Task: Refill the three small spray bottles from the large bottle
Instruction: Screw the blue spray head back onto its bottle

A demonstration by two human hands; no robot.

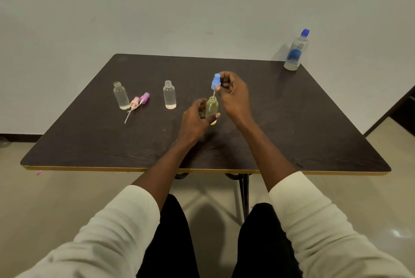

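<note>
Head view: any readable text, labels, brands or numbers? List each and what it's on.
None readable.
large bottle: a blue patch shows on its body, perhaps a label, too blurred to read.
The three small bottles, at left, middle and in the left hand: clear, no print visible.
blue spray cap in the right hand: no marking visible.

No words, numbers or brand marks can be read anywhere; the large bottle (296, 50) carries a blue label, but its print is too blurred to read.
</note>
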